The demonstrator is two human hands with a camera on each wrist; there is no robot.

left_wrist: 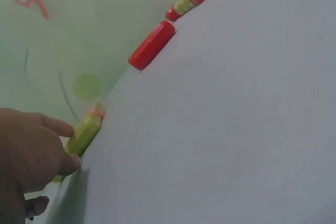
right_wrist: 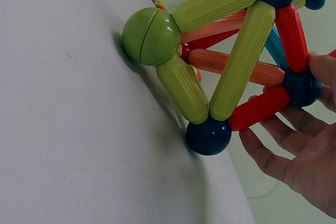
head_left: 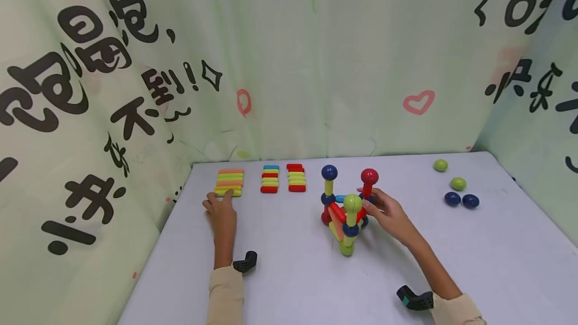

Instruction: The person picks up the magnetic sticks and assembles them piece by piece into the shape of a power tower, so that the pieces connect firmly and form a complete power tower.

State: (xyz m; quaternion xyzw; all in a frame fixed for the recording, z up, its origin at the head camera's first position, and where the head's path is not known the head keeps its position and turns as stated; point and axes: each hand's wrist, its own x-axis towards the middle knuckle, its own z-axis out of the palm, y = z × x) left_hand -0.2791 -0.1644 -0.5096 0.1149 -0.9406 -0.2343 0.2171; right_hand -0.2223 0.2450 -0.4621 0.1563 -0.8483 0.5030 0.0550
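My left hand point(head_left: 221, 214) is at the near end of a row of coloured sticks. Its thumb and index finger pinch a yellow-green stick point(left_wrist: 84, 136), which still lies in the row. With my right hand point(head_left: 387, 214) I hold the right side of a ball-and-stick magnetic structure point(head_left: 350, 217). In the right wrist view, thumb and fingers are around a dark blue ball point(right_wrist: 303, 86) and a red stick point(right_wrist: 261, 108) joined to it. Upright sticks on the structure carry a blue ball point(head_left: 329, 172), a red ball point(head_left: 369, 176) and a light green ball point(head_left: 352, 202).
Two more stick rows lie at the back: a mixed row point(head_left: 270, 179) and a red and yellow-green row point(head_left: 296, 178). Loose green balls point(head_left: 458, 183) and dark blue balls point(head_left: 470, 201) sit at the right. A printed curtain point(head_left: 316, 64) stands behind the white table point(head_left: 284, 275).
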